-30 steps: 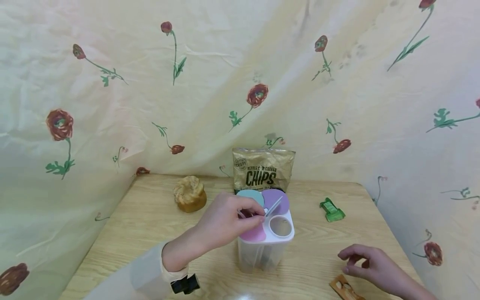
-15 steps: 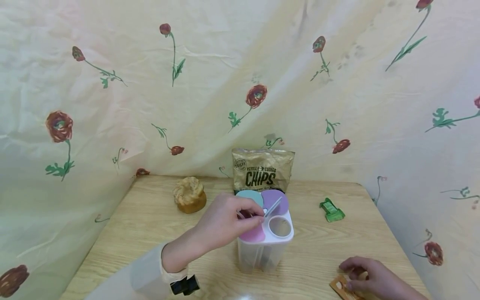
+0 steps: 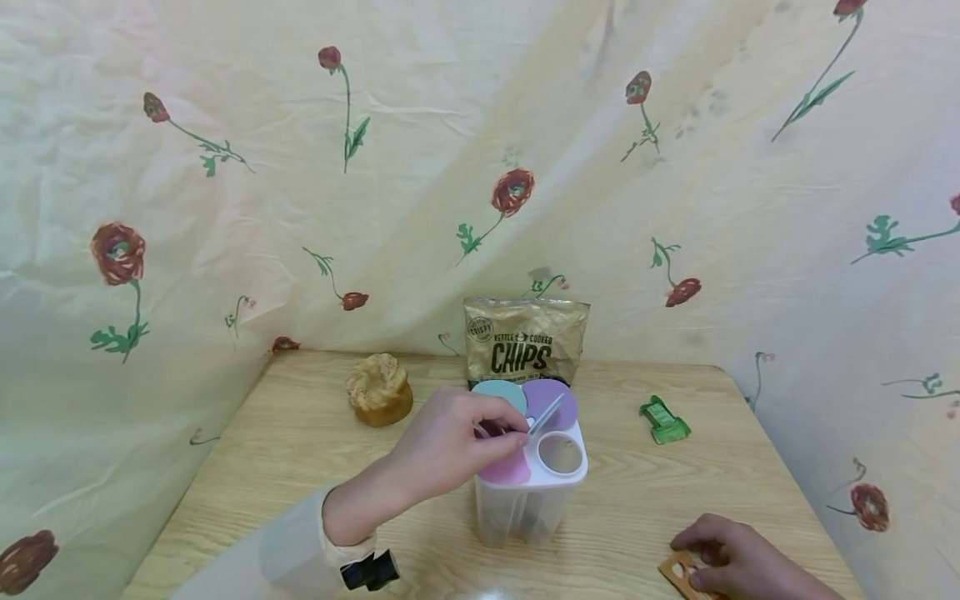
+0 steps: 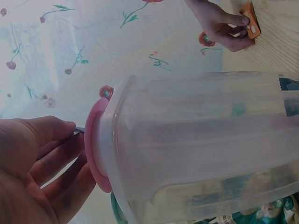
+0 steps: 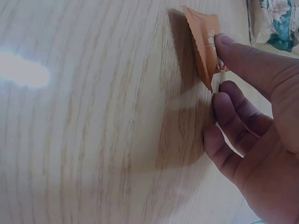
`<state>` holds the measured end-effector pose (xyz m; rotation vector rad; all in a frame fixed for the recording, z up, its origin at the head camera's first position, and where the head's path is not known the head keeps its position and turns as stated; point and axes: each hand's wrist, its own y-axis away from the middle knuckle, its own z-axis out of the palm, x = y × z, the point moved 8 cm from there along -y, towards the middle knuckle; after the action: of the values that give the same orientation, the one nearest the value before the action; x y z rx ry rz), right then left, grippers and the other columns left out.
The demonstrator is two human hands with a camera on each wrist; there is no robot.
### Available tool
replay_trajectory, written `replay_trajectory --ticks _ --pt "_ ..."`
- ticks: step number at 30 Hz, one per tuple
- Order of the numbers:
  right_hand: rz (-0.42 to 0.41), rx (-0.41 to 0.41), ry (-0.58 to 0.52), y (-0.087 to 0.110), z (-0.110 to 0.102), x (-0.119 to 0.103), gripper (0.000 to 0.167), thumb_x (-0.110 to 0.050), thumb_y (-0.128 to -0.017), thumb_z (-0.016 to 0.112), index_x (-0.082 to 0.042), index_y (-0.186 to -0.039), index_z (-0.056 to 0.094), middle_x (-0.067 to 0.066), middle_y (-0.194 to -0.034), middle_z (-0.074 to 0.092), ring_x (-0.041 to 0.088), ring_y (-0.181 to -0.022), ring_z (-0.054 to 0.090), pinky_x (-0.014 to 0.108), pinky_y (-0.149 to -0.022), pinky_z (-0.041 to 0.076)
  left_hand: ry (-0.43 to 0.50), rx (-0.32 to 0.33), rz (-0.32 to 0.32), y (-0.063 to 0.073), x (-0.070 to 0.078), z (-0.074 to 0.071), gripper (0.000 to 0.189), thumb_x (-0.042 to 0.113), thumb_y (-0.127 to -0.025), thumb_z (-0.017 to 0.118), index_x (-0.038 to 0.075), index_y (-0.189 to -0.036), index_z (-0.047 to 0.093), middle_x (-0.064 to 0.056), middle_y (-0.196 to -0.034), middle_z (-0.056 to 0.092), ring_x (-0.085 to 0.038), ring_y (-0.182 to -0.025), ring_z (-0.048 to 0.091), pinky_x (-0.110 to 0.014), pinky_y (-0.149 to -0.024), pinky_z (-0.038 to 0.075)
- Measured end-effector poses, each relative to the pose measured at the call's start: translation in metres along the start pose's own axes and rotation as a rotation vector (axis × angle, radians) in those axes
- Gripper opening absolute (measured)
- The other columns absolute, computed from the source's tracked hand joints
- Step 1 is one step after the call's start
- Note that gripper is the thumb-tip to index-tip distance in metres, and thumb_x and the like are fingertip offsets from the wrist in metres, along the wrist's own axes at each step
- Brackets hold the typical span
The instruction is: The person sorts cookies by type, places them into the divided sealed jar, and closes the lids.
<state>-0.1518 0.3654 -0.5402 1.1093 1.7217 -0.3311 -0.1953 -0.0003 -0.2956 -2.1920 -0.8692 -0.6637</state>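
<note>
My left hand (image 3: 450, 437) pinches a thin pale lid (image 3: 547, 415), which stands tilted beside a round opening in the top of a clear plastic food container (image 3: 521, 508). Pink (image 4: 96, 144), teal and purple lids cover the container's other openings. At the lower right, my right hand (image 3: 738, 562) is low over the table, gripping a small orange snack packet (image 3: 681, 575) between thumb and fingers. From the right wrist, the thumb lies on the packet's printed side (image 5: 201, 42); its far side is partly hidden by the fingers.
A gold chips bag (image 3: 525, 337) stands right behind the container. To the left sits a brown bread roll (image 3: 378, 392). A green wrapped snack (image 3: 663, 419) lies on the right of the wooden table (image 3: 300, 467), and floral cloth (image 3: 420, 208) hangs behind.
My right hand has come down onto the orange packet and taken hold of it. The left hand stays in place with the tilted lid.
</note>
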Motion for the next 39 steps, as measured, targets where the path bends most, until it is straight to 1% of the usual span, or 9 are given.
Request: replay_trajectory --ticks 3,4,11,15,20,27,31,35,39 --pt "-0.051 -0.007 0.025 -0.001 0.000 -0.001 0.032 -0.010 -0.097 0.069 0.006 -0.124 0.066 0.002 -0.097 0.062 0.008 -0.077 0.052 0.024 -0.059 0.043 0.001 -0.002 -0.006 0.000 -0.001 0.000 0.005 0.014 -0.089 0.078 0.017 -0.092 0.081 0.009 -0.084 0.075 0.003 -0.076 0.063 -0.025 -0.071 0.060" --pt "-0.044 -0.006 0.030 -0.001 0.001 0.000 0.031 -0.011 -0.097 0.069 0.006 -0.123 0.066 0.002 -0.097 0.062 0.008 -0.077 0.053 0.024 -0.060 0.043 -0.001 -0.002 -0.006 0.000 0.000 0.000 0.005 0.014 -0.089 0.078 0.017 -0.092 0.081 0.009 -0.084 0.075 0.003 -0.076 0.063 -0.026 -0.071 0.060" --pt "0.168 0.021 0.021 -0.002 -0.001 0.005 0.026 -0.019 -0.093 0.075 -0.003 -0.111 0.066 0.008 -0.093 0.061 0.012 -0.076 0.054 0.025 -0.061 0.042 -0.003 0.003 0.006 0.000 0.001 0.000 0.005 0.014 -0.089 0.079 0.018 -0.092 0.080 0.009 -0.084 0.075 0.004 -0.076 0.063 -0.023 -0.070 0.059" --pt "0.159 0.015 0.011 -0.005 -0.002 0.000 0.022 -0.015 -0.091 0.077 -0.003 -0.106 0.065 0.007 -0.091 0.062 0.011 -0.075 0.056 0.024 -0.061 0.045 -0.002 0.001 0.013 0.000 0.001 0.000 0.005 0.014 -0.089 0.078 0.017 -0.093 0.081 0.009 -0.084 0.075 0.004 -0.076 0.063 -0.019 -0.070 0.057" --pt "0.025 0.033 0.074 -0.008 -0.009 -0.023 0.018 -0.014 -0.093 0.075 -0.005 -0.100 0.062 -0.002 -0.090 0.064 0.005 -0.077 0.056 0.024 -0.061 0.047 -0.002 -0.007 0.015 0.000 0.001 0.000 0.005 0.014 -0.090 0.078 0.017 -0.093 0.080 0.009 -0.084 0.075 0.004 -0.076 0.063 -0.017 -0.070 0.056" --pt "-0.212 0.130 0.191 -0.012 -0.029 -0.086 0.011 -0.013 -0.096 0.071 -0.013 -0.107 0.068 -0.003 -0.092 0.071 0.008 -0.079 0.063 0.026 -0.058 0.049 -0.003 -0.006 0.019 0.000 0.001 0.000 0.005 0.014 -0.089 0.078 0.017 -0.093 0.080 0.009 -0.084 0.075 0.004 -0.076 0.063 -0.017 -0.070 0.056" --pt "-0.319 0.219 0.289 -0.012 -0.041 -0.127 0.017 -0.010 -0.094 0.073 -0.022 -0.105 0.071 -0.009 -0.091 0.072 0.008 -0.078 0.064 0.025 -0.058 0.048 -0.007 -0.006 0.020 -0.001 0.002 -0.001 0.005 0.015 -0.089 0.078 0.017 -0.093 0.080 0.009 -0.084 0.075 0.004 -0.076 0.063 -0.019 -0.070 0.057" --pt "-0.439 0.320 0.377 -0.011 -0.050 -0.170 0.026 -0.004 -0.088 0.078 -0.023 -0.104 0.072 -0.012 -0.090 0.072 0.005 -0.076 0.064 0.023 -0.058 0.048 -0.008 -0.005 0.016 -0.001 0.002 -0.001 0.004 0.015 -0.089 0.078 0.018 -0.092 0.080 0.010 -0.084 0.075 0.003 -0.076 0.063 -0.021 -0.070 0.058" --pt "-0.541 0.361 0.408 -0.009 -0.056 -0.208 0.033 0.004 -0.085 0.078 -0.022 -0.104 0.072 -0.011 -0.088 0.072 0.005 -0.075 0.064 0.021 -0.059 0.047 0.001 -0.008 0.009 0.000 0.001 0.000 0.005 0.014 -0.089 0.078 0.018 -0.092 0.080 0.010 -0.084 0.075 0.004 -0.076 0.063 -0.020 -0.070 0.058"
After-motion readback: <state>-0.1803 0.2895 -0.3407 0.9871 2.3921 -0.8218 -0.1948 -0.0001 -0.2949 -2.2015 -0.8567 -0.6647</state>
